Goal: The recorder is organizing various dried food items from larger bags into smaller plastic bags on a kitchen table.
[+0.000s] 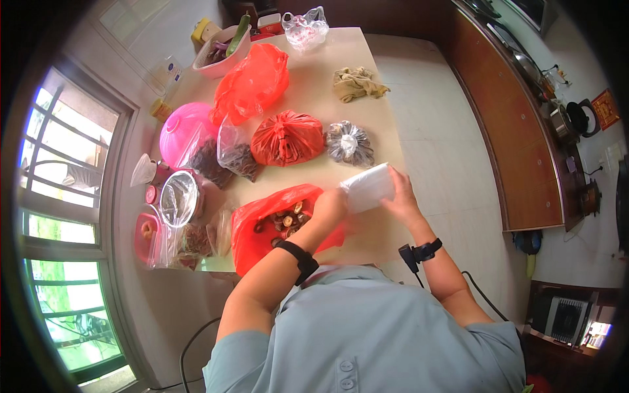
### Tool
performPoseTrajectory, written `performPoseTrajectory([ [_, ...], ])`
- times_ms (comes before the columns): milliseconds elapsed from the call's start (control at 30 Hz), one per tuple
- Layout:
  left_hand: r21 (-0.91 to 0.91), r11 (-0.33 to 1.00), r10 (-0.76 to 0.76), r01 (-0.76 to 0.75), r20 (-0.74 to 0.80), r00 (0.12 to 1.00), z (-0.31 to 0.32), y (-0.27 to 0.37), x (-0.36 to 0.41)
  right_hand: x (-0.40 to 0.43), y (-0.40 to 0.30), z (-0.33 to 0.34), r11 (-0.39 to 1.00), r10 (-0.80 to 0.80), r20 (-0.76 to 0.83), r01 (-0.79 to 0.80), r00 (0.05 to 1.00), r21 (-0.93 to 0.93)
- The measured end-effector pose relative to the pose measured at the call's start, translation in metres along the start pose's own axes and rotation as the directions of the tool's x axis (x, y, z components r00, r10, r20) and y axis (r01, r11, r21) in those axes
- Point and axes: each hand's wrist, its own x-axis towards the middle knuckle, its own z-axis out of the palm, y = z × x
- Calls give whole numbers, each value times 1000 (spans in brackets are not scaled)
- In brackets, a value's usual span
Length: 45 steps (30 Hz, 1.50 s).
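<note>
Both hands are on a roll of thin clear plastic bags (369,188) above the table's right front part. My left hand (332,205) is at its left end, fingers partly hidden by the wrist, so its grip is unclear. My right hand (402,195) grips the right end between thumb and fingers. Below my left forearm an open red plastic bag (250,231) holds dried mushrooms (289,221). Behind it stand a tied red plastic bag (287,140) and a tied clear bag with dark contents (349,143). Clear bags of dark dried food (241,157) lie further left.
A pink plastic basket (184,132), a metal-rimmed container lined with plastic (181,199) and a red tub (147,236) line the table's left side. Further back are a loose red bag (255,83), a vegetable basket (221,66), a crumpled clear bag (305,29) and a tan cloth (357,83).
</note>
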Motion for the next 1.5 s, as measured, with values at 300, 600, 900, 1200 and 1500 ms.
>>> performPoseTrajectory([
  [300, 270, 920, 270, -284, 89, 959, -28, 25, -2, 12, -91, -20, 903, -231, 110, 255, 967, -347],
  [600, 309, 930, 203, -199, 20, 979, -66, 8, -14, 26, -63, 9, 892, -300, 161, 337, 940, -302],
  [900, -496, 867, -72, -47, -217, 974, -127, -45, -58, 38, -53, -6, 969, -53, 258, 113, 965, -222],
  [1200, -939, 269, -366, 216, 108, 924, -123, -35, -88, 34, -170, -5, 826, -562, 81, 552, 823, 114],
  [1500, -903, 342, -430, 260, 95, 898, -122, -69, -126, 41, -185, 29, 765, -607, -141, 623, 782, 163],
])
